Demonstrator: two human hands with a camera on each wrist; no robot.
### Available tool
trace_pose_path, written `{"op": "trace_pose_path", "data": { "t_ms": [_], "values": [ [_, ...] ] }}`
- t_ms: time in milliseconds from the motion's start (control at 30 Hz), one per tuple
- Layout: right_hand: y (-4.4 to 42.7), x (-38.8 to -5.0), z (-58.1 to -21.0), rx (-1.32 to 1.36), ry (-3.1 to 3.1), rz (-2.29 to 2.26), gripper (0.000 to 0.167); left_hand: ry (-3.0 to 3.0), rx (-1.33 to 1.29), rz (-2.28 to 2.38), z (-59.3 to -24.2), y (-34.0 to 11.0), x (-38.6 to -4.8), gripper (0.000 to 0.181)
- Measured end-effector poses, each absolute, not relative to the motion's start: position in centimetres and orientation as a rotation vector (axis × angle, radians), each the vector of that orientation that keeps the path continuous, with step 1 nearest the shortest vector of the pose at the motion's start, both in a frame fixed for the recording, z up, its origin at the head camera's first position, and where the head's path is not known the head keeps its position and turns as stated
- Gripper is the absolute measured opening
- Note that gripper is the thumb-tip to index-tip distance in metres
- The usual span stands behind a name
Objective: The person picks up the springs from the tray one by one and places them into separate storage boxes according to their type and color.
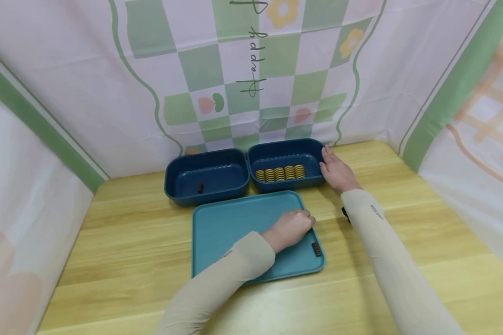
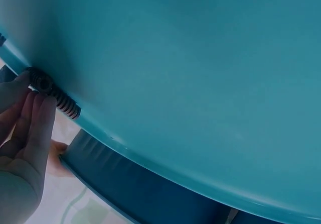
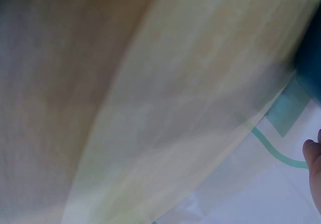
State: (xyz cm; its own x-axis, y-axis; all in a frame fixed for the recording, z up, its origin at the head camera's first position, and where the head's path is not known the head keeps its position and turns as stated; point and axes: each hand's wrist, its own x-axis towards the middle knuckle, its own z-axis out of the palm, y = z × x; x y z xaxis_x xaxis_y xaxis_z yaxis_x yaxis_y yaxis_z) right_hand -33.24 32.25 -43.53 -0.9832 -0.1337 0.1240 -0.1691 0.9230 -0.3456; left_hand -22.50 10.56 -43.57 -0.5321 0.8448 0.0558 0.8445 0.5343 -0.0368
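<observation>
While the left hand [image 1: 289, 229] works at the tray's right side, one item is in its grasp: a brown ridged piece [image 2: 43, 83], pinched between thumb and fingertips at the rim of the tray [image 1: 230, 232]. Touching these fingertips: a ridged brown length [image 2: 69, 107]; whether separate, cannot tell. Nearer the person than the fingers, same side: a small brown block [image 1: 316, 249].

Right hand [image 1: 338, 173]: fingers extended, unclenched, resting against the end of the right box [image 1: 291, 185], which lies beyond the left fingers.

Handling, as judged: the step appears to be a pick-up. A light pinch and a lift straight up suit it; dragging sideways could knock the neighbouring length. Gentle pressure from the right fingers should steady the box.

Views: the left wrist alone shows the pinch, hidden from the head by the hand's back. Head alone shows yellow rolls [image 1: 280, 174] left of the right fingers, and a brown stub [image 1: 200, 188] in the left box [image 1: 209, 198].
</observation>
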Motion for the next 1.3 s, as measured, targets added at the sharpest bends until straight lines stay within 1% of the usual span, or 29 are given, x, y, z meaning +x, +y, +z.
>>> {"op": "trace_pose_path", "data": {
  "t_ms": [433,900,1133,1300],
  "values": [
    [32.41,-33.47,-43.61,0.24,-2.997,0.511,0.057,-2.7,-1.504,0.095,-44.0,10.52,-22.24,0.023],
    [32.73,-33.77,-43.44,0.315,-3.062,0.394,0.058,-2.707,-1.541,0.112,-43.7,10.29,-21.89,0.022],
    [32.68,-33.74,-43.38,0.321,-3.064,0.399,0.057,-2.672,-1.578,0.156,-43.62,10.1,-21.79,0.019],
    [32.68,-33.72,-43.35,0.311,-3.055,0.411,0.056,-2.695,-1.571,0.031,-43.98,9.86,-22.1,0.014]
  ]
}}
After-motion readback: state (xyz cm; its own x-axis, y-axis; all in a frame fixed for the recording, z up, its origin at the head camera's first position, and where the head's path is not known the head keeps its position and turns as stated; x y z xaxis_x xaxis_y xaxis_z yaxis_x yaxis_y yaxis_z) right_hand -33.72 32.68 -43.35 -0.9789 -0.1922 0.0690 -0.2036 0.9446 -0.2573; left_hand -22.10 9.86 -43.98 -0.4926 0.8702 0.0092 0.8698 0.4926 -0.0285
